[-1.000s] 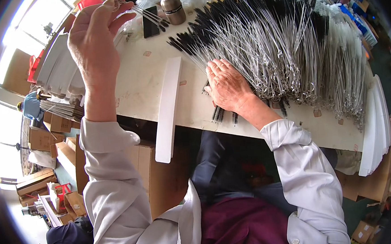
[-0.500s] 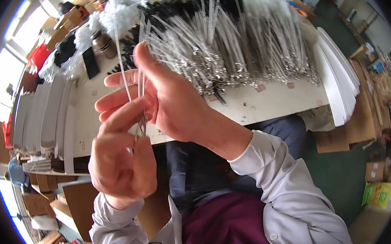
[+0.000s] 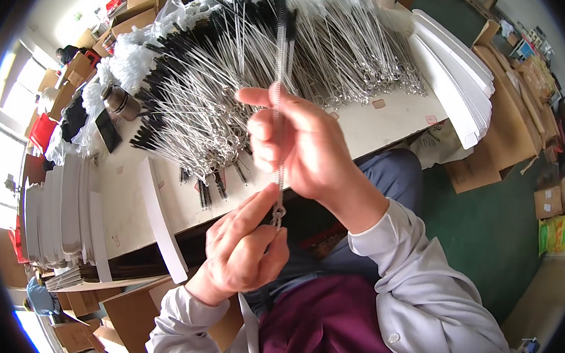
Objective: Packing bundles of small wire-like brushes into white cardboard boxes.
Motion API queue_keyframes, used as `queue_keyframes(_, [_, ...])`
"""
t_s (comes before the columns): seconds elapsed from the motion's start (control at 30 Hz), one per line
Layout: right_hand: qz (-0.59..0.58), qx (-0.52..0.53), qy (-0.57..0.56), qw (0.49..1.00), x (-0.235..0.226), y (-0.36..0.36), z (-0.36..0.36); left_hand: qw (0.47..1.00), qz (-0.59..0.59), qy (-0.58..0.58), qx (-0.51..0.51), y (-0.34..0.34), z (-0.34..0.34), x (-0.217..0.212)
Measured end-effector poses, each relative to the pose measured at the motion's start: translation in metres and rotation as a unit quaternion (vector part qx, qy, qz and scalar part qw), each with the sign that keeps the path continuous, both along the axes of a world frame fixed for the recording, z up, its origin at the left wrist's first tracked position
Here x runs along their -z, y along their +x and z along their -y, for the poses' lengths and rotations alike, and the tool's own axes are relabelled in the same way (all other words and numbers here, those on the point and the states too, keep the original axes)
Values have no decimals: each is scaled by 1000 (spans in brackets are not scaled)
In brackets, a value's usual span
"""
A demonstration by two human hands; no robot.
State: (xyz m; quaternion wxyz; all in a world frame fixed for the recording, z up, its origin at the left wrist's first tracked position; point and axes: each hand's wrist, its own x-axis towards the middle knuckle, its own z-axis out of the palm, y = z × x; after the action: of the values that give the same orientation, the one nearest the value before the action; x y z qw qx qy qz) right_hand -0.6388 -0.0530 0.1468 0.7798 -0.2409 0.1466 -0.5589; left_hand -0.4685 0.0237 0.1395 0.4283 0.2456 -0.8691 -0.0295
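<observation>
In front of me, a wire-stemmed brush (image 3: 280,60) is held upright, its dark bristled end pointing away over the table. My left hand (image 3: 245,247) pinches it low, by the small metal loop (image 3: 277,212) at its near end. Higher up the stem, my right hand (image 3: 303,139) curls its thumb and fingers around it. Blur hides whether more than one stem is in the grip. Behind my hands lies a wide pile of similar brushes (image 3: 194,111), with metal stems, looped ends and black bristles; paler ones (image 3: 352,43) lie to the right.
A white strip (image 3: 161,216) overhangs the table's front edge (image 3: 135,247). Stacked white strips (image 3: 65,212) stand at left, with more (image 3: 454,78) at right. A metal flask (image 3: 119,102) and a dark phone (image 3: 107,131) are on the left side. Cardboard (image 3: 500,131) stands right of the table.
Both hands have moved right with the brush. My right hand's fingers, more spread before, now curl around the stem. My view has shifted, showing more of the pile's left part.
</observation>
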Motion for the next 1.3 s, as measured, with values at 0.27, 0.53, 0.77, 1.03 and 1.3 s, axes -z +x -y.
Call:
queue_keyframes(0.27, [35, 191, 76, 978, 51, -62, 2, 993, 16, 102, 51, -51, 19, 48])
queue_keyframes(0.53, [-232, 364, 60, 900, 104, -127, 26, 990, 100, 82, -64, -87, 103, 50])
queue_keyframes(0.77, [-335, 366, 30, 868, 159, -133, 41, 961, 215, -12, -175, -135, 208, 60])
queue_keyframes(1.03, [-365, 380, -14, 850, 164, -136, 40, 895, 332, -81, -286, -166, 237, 84])
queue_keyframes(1.3, [-376, 371, 8, 849, 159, -133, 37, 818, 500, -16, -285, -177, 236, 72])
